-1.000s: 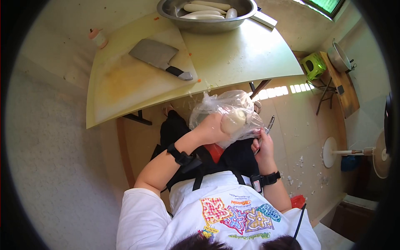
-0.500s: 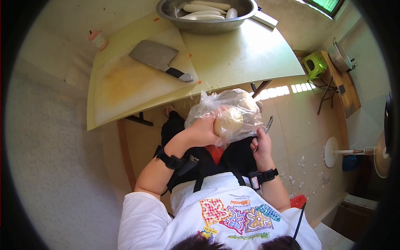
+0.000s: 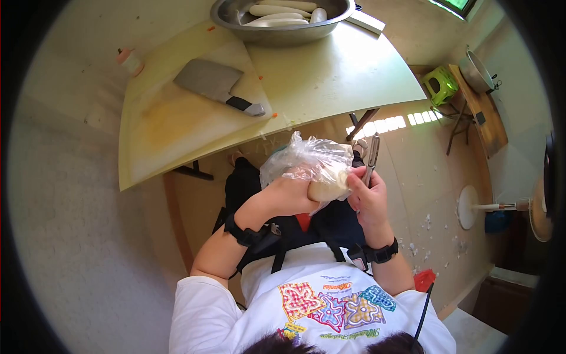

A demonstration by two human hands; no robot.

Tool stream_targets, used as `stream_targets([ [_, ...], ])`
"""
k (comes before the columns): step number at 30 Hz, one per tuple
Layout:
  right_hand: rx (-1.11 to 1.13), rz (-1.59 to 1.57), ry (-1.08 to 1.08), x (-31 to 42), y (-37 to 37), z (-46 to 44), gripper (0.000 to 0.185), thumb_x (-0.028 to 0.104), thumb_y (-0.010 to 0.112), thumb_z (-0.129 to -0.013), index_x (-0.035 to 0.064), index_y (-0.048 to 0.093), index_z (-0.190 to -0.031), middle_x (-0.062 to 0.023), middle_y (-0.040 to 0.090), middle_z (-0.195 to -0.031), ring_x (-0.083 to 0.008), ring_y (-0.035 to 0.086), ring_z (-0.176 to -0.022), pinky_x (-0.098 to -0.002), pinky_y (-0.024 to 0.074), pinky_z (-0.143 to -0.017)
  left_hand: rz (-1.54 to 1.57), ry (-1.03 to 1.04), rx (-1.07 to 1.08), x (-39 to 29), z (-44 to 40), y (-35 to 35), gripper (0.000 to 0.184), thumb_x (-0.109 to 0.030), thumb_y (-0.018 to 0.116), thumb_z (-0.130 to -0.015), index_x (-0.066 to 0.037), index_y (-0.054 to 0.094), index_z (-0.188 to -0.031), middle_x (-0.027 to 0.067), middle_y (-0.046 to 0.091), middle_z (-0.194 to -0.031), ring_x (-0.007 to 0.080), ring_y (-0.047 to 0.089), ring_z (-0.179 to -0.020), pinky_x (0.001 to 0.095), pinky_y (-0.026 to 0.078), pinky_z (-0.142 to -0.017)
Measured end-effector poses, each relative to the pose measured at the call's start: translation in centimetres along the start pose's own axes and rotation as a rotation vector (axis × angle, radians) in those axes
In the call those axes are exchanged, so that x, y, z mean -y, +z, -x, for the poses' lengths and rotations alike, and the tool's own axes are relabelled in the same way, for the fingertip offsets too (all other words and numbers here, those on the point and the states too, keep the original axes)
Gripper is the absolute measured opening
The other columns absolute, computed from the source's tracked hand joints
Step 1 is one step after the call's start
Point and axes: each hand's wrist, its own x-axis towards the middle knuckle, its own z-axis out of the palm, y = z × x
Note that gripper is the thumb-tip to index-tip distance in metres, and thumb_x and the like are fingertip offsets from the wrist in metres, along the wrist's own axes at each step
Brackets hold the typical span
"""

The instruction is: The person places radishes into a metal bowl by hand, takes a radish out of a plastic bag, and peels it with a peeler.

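Observation:
My left hand (image 3: 289,193) is closed around a pale, rounded white radish (image 3: 325,187), just below the table's front edge. A crumpled clear plastic bag (image 3: 306,158) lies over and around the radish's far side, so much of it is hidden. In my right hand (image 3: 368,194) is a slim metal peeler (image 3: 372,156), pointing up and away from me. The thumb and fingertips of that hand touch the near right end of the radish and bag. Something red (image 3: 303,222) shows below, between my legs.
On the table (image 3: 330,76) a cleaver (image 3: 212,81) rests on a cutting board (image 3: 177,133). Behind it stands a metal basin (image 3: 283,36) holding several white radishes (image 3: 283,12). A green stool (image 3: 440,86), a fan (image 3: 539,213) and white scraps (image 3: 427,223) on the floor are at right.
My right hand has moved up to the end of the radish, and the peeler has swung upright. The radish has turned and shifted slightly toward me within the bag.

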Motion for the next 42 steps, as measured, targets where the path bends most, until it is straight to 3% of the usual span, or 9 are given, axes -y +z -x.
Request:
stream_targets([
  [4, -0.016, -0.059, -0.037, -0.6, 0.0, -0.1, 0.016, 0.014, 0.071, -0.093, 0.0064, 0.058, -0.089, 0.0036, 0.051, -0.059, -0.0034, 0.039, -0.041, -0.0217, 0.0273, -0.039, 0.036, 0.129, -0.014, 0.2, -0.1, -0.5, 0.057, -0.014, 0.077, -0.072, -0.006, 0.059, -0.126, 0.0179, 0.065, -0.117, 0.0344, 0.062, -0.109, 0.0386, 0.049, -0.095],
  [14, -0.125, -0.17, -0.102, -1.8, -2.3, -2.4, 0.014, 0.018, 0.065, -0.098, 0.0091, 0.055, -0.094, 0.0014, 0.051, -0.06, -0.0058, 0.038, -0.041, -0.0239, 0.0279, -0.039, 0.182, 0.099, -0.067, 0.6, 1.2, -1.3, 0.064, -0.006, 0.082, -0.071, -0.007, 0.055, -0.128, 0.0099, 0.065, -0.115, 0.0207, 0.062, -0.108, 0.0336, 0.048, -0.097],
  [20, -0.2, -0.298, 0.045, -5.2, -4.7, -5.2, 0.014, 0.018, 0.065, -0.097, 0.0128, 0.053, -0.093, 0.0032, 0.051, -0.066, -0.0066, 0.037, -0.042, -0.0237, 0.0297, -0.039, 0.275, 0.094, -0.243, 1.5, 3.9, -2.6, 0.074, -0.001, 0.084, -0.067, -0.01, 0.051, -0.133, 0.0038, 0.06, -0.119, 0.0145, 0.056, -0.112, 0.0315, 0.046, -0.098],
  [25, -0.25, -0.327, 0.168, -10.6, -4.3, -7.7, 0.014, 0.018, 0.064, -0.096, 0.0121, 0.053, -0.09, 0.0029, 0.053, -0.069, -0.0066, 0.041, -0.044, -0.022, 0.0312, -0.04, 0.462, 0.118, -0.462, 3.4, 7.4, -3.6, 0.076, 0.001, 0.083, -0.066, -0.008, 0.047, -0.133, 0.0082, 0.06, -0.119, 0.0192, 0.058, -0.114, 0.0346, 0.048, -0.097],
  [29, -0.384, -0.084, 0.235, -16.8, -4.7, -10.9, 0.01, 0.018, 0.063, -0.093, 0.0104, 0.057, -0.091, 0.0001, 0.057, -0.072, -0.0085, 0.044, -0.048, -0.0254, 0.0344, -0.042, 0.747, 0.081, -0.717, 3.2, 10.8, -4.3, 0.078, -0.001, 0.082, -0.066, -0.008, 0.044, -0.133, 0.0123, 0.06, -0.119, 0.0254, 0.06, -0.116, 0.0416, 0.052, -0.096],
  [30, -0.375, -0.079, 0.249, -17.5, -4.9, -11.3, 0.01, 0.018, 0.063, -0.093, 0.0104, 0.057, -0.091, 0.0001, 0.057, -0.072, -0.0085, 0.044, -0.048, -0.0254, 0.0344, -0.042, 0.741, 0.079, -0.75, 3.7, 11.6, -4.5, 0.079, -0.007, 0.079, -0.069, -0.011, 0.041, -0.138, 0.0139, 0.057, -0.123, 0.0295, 0.06, -0.115, 0.0484, 0.051, -0.101],
  [34, -0.374, -0.126, 0.326, -19.1, -5.0, -13.1, 0.015, 0.02, 0.063, -0.093, 0.0078, 0.054, -0.091, -0.0074, 0.067, -0.085, -0.0104, 0.043, -0.043, -0.0274, 0.0358, -0.039, 0.9, 0.144, -0.894, 4.2, 13.3, -5.3, 0.08, -0.009, 0.079, -0.071, -0.014, 0.039, -0.141, 0.0102, 0.055, -0.125, 0.0302, 0.057, -0.118, 0.0534, 0.042, -0.109],
  [36, -0.358, -0.093, 0.361, -19.8, -4.8, -13.8, 0.019, 0.02, 0.062, -0.094, 0.0067, 0.05, -0.1, -0.0145, 0.072, -0.104, -0.0104, 0.042, -0.042, -0.027, 0.0347, -0.038, 0.895, 0.125, -0.932, 4.4, 13.8, -5.8, 0.08, -0.009, 0.079, -0.071, -0.014, 0.039, -0.141, 0.0101, 0.055, -0.125, 0.0301, 0.057, -0.118, 0.0536, 0.042, -0.109],
  [42, -0.284, -0.021, 0.465, -23.7, -5.3, -15.5, 0.019, 0.022, 0.064, -0.094, 0.0114, 0.051, -0.101, -0.0104, 0.071, -0.108, -0.0093, 0.04, -0.045, -0.0257, 0.0348, -0.04, 0.946, 0.085, -1.001, 6.1, 14.3, -6.3, 0.081, -0.004, 0.079, -0.069, -0.012, 0.04, -0.139, 0.0127, 0.057, -0.123, 0.0332, 0.059, -0.115, 0.0504, 0.05, -0.1],
])
